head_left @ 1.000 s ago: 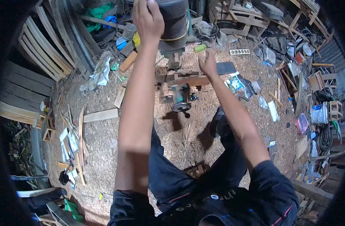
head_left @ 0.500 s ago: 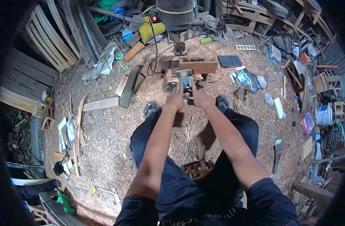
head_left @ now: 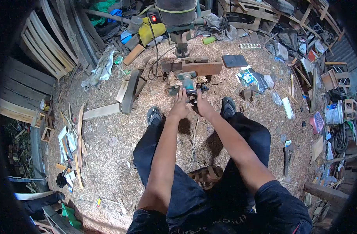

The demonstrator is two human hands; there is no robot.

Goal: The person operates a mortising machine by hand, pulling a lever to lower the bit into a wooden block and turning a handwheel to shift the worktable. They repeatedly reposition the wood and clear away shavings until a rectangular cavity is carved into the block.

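Note:
A teal power router [head_left: 188, 84] hangs under a small wooden jig [head_left: 194, 67] on the sawdust floor, in front of a dark drum-shaped machine [head_left: 176, 11]. My left hand [head_left: 179, 105] and my right hand [head_left: 202, 104] both reach forward to the round black base of the router [head_left: 191, 93] and touch it from either side with the fingers. Whether either hand truly grips the base is hidden by the fingers. My legs in dark trousers and sandals [head_left: 154, 114] stretch out toward the jig.
Loose boards [head_left: 128, 92] lie left of the jig, wooden slats [head_left: 46, 43] lean at the far left. A dark tablet-like slab [head_left: 234, 61], packets [head_left: 251, 80] and scrap wood are at the right. A small wooden stool [head_left: 206, 175] sits between my knees.
One second ago my left hand was up on the drum machine and my right hand near the jig. Both have come down to the router's base and now hold close around it.

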